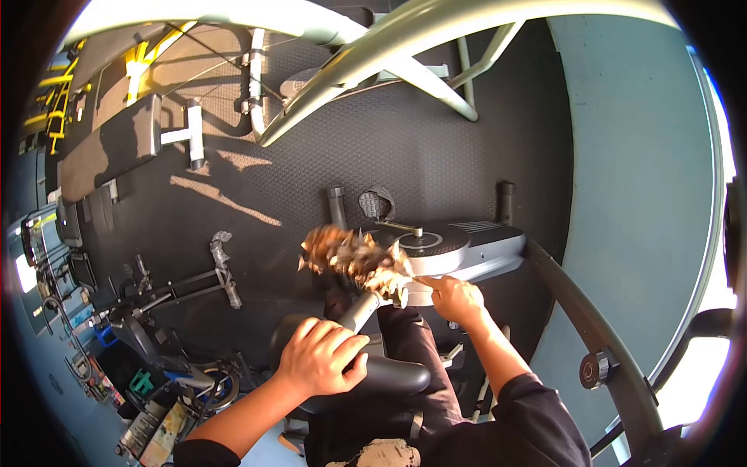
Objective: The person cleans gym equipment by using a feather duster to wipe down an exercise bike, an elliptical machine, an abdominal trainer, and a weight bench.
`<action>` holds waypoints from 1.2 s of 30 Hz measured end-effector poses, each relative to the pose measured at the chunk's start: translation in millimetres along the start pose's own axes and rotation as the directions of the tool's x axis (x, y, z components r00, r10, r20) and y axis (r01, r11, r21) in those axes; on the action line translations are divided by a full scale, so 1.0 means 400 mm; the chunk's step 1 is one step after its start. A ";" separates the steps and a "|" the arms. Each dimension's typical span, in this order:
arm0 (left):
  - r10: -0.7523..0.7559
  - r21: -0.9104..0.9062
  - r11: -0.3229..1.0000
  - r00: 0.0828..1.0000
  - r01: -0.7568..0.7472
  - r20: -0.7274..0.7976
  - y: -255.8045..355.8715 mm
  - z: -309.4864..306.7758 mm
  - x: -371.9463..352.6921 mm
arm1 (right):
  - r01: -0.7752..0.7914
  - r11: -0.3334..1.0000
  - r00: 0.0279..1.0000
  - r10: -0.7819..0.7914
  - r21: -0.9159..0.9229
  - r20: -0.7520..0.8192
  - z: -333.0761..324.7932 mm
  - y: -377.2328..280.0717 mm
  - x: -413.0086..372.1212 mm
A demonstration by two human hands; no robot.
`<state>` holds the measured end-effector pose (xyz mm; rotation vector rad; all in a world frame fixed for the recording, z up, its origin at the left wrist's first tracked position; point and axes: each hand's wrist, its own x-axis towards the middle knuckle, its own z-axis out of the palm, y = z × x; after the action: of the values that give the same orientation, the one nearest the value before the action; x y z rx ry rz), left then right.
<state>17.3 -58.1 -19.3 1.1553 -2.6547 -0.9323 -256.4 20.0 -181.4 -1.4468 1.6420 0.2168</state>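
A brown-and-cream feather duster (354,257), partly blurred, is in my right hand (457,300), whose fingers close round its handle end. Its feathers spread left of that hand, over the seat post (359,311) of an exercise bike. My left hand (323,358) rests on the bike's black seat (393,377), fingers bent over it and the thumb alongside. Just beyond the duster lies the bike's grey-and-black housing (475,249) with its crank and a pedal (377,204). Feathers hide part of the frame behind them.
A curved bike upright (583,311) with a knob (595,370) rises at my right, near a grey-blue wall (630,156). Pale machine tubes (373,58) arch across the top. A padded bench (117,148) and another machine (156,335) stand left on dark rubber flooring.
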 end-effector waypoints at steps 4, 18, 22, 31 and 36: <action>0.015 0.027 1.000 0.999 -0.016 0.038 0.003 0.000 0.001 | -0.137 0.977 0.888 0.195 0.164 -0.417 0.353 0.224 -0.047; 0.147 0.006 0.989 0.987 -0.148 0.072 0.013 0.000 0.020 | 0.028 0.997 0.872 0.011 0.072 -0.490 0.346 0.151 -0.029; 0.160 0.006 0.987 0.983 -0.161 0.089 0.013 0.003 0.016 | 0.172 0.984 0.882 -0.129 0.053 -0.453 0.339 0.151 0.060; 0.191 0.000 0.981 0.975 -0.192 0.109 0.013 -0.008 0.020 | -0.342 0.713 0.531 0.684 0.611 -0.500 0.557 0.391 -0.312; 0.199 -0.002 0.980 0.972 -0.200 0.127 0.009 -0.004 0.023 | -0.277 0.758 0.597 0.617 0.590 -0.513 0.564 0.288 -0.354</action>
<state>9.1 -63.4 -17.1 0.8355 -2.8128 -0.9857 -256.6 300.0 -258.4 -0.7056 2.4714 -0.4756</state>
